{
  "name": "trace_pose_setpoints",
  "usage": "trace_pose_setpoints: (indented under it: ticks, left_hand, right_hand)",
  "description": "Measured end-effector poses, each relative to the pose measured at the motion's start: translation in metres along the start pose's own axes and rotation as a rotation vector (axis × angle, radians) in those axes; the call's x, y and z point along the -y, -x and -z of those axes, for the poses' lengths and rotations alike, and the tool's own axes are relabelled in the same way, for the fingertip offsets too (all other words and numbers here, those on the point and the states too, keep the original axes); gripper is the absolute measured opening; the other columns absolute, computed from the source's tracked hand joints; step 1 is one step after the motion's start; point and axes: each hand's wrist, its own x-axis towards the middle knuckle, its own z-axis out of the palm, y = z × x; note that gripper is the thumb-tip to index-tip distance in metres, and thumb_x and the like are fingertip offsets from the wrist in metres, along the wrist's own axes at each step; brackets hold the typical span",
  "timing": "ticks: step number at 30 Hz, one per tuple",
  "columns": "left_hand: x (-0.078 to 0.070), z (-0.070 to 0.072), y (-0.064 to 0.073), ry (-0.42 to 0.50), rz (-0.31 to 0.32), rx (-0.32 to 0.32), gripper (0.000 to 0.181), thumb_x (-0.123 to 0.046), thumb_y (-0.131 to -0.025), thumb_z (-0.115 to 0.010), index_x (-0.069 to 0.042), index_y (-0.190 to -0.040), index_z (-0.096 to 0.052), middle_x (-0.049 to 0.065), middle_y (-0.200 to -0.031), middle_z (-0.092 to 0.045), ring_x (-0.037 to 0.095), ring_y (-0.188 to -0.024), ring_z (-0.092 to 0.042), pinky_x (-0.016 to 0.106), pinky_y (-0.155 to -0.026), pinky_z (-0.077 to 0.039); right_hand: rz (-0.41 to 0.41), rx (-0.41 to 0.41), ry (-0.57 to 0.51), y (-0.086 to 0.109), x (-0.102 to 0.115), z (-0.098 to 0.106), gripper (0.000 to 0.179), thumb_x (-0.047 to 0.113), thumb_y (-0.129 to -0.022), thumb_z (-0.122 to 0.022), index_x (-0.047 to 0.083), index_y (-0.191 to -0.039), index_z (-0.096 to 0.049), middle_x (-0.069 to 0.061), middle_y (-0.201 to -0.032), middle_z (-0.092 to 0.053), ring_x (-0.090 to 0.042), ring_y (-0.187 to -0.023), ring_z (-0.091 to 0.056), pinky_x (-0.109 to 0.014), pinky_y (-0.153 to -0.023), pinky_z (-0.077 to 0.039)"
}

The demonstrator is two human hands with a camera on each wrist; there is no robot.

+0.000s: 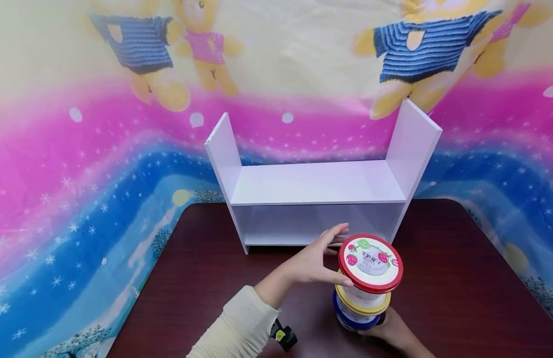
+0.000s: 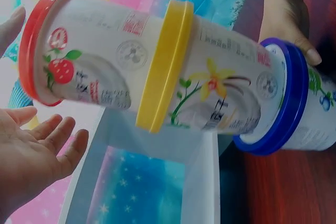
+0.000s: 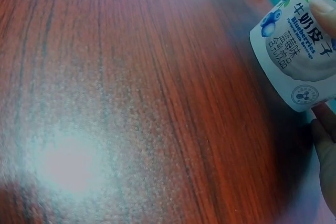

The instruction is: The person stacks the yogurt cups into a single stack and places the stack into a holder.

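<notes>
Three white milk beverage tubs stand in a stack. The top tub (image 1: 370, 262) has a red lid with strawberries, the middle tub (image 2: 223, 85) a yellow lid, and the bottom tub (image 3: 304, 51) a blue lid and blueberry print. My right hand (image 1: 393, 330) grips the bottom tub low down, its thumb on the side wall in the right wrist view. My left hand (image 1: 310, 261) is held around the red-lidded tub with fingers spread. In the left wrist view a gap shows between those fingers and the tub.
A white two-level shelf (image 1: 319, 184) stands behind the tubs at the back of the dark wooden table (image 1: 187, 298). Its side panels rise above the upper board. A patterned cloth (image 1: 102, 164) with bears covers the wall behind. A black strap piece (image 1: 284, 338) hangs by my left sleeve.
</notes>
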Motion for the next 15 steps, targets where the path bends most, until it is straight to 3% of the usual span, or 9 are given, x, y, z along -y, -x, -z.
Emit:
trace_pose_setpoints:
  ticks: [5,9,15]
  left_hand:
    - [0.004,0.011,0.008,0.006,-0.025,-0.039,0.091,-0.015,-0.067,-0.074,-0.031,-0.136,-0.016,-0.011,-0.134,-0.024,0.010,-0.120,-0.029,0.026,-0.092,-0.032]
    - [0.005,0.022,0.015,0.004,-0.038,-0.063,0.090,-0.011,-0.069,-0.072,-0.028,-0.137,-0.014,-0.007,-0.136,-0.024,0.012,-0.121,-0.028,0.031,-0.093,-0.031]
    - [-0.011,0.038,0.032,0.040,-0.018,-0.097,0.087,-0.003,-0.072,-0.068,-0.012,-0.138,-0.013,0.007,-0.138,-0.023,0.025,-0.123,-0.025,0.042,-0.095,-0.028]
  right_hand:
    - [-0.093,-0.009,0.015,-0.001,0.003,0.001,0.068,0.005,-0.062,-0.075,-0.005,-0.117,-0.037,-0.017,-0.108,-0.051,-0.013,-0.093,-0.052,-0.025,-0.078,-0.041]
    - [-0.123,-0.017,0.027,0.001,0.004,0.001,0.070,0.006,-0.061,-0.076,-0.006,-0.117,-0.037,-0.019,-0.109,-0.050,-0.013,-0.093,-0.051,-0.025,-0.077,-0.041]
    - [-0.112,-0.027,0.042,0.001,0.004,0.001,0.068,0.006,-0.060,-0.077,-0.008,-0.115,-0.040,-0.020,-0.106,-0.052,-0.010,-0.091,-0.052,-0.024,-0.076,-0.042]
